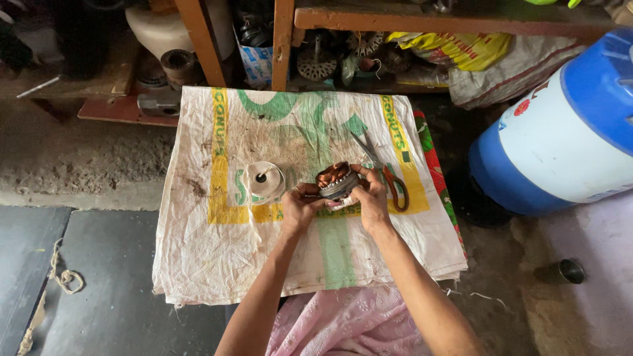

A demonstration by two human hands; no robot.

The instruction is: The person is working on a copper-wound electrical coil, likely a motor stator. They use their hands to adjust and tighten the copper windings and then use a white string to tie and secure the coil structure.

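Both my hands hold a small round motor stator point(335, 180) with copper windings, above a sack-covered low table point(217, 250). My left hand point(300, 209) grips its lower left side. My right hand point(370, 198) clasps its right side, fingers curled over the rim. A roll of white tape point(265, 180) lies on the sack just left of my left hand, with a loose strand trailing down. Scissors point(386, 173) with orange handles lie just right of my right hand.
A blue and white plastic drum point(560, 132) lies at the right. Wooden shelves point(283, 39) at the back hold motor parts and bags. A small metal cup point(571, 271) stands on the floor at lower right. A knotted string point(66, 280) lies at left.
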